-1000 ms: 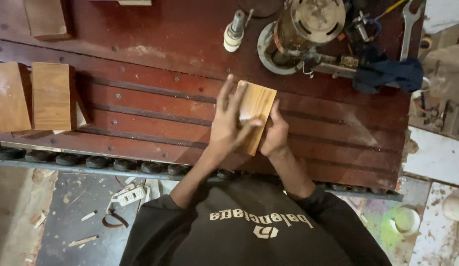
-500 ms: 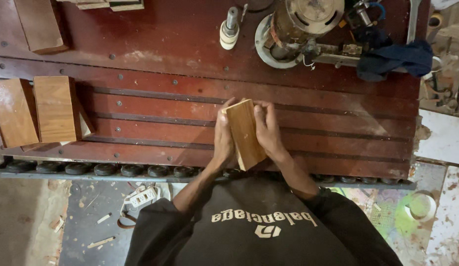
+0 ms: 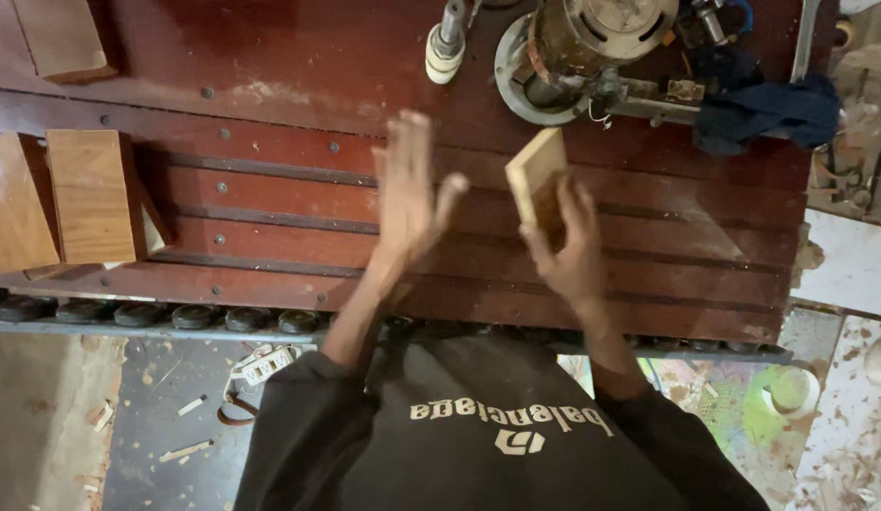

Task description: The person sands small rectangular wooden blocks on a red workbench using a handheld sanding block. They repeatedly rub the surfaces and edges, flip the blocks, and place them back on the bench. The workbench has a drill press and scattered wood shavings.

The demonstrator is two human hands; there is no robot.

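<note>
Beside stacked wooden boards (image 3: pixel 90 194) on the red workbench (image 3: pixel 270 95), the left hand (image 3: pixel 407 194) hovered flat and empty, just apart from the small wooden block (image 3: pixel 537 175) pinched upright in the right hand (image 3: pixel 568 251), below a round motor (image 3: pixel 592 38).

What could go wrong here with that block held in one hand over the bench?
The right hand alone grips the small wooden block; the left hand is open and apart, so the block may slip. It hangs close to the round metal machine, which it might strike.
</note>
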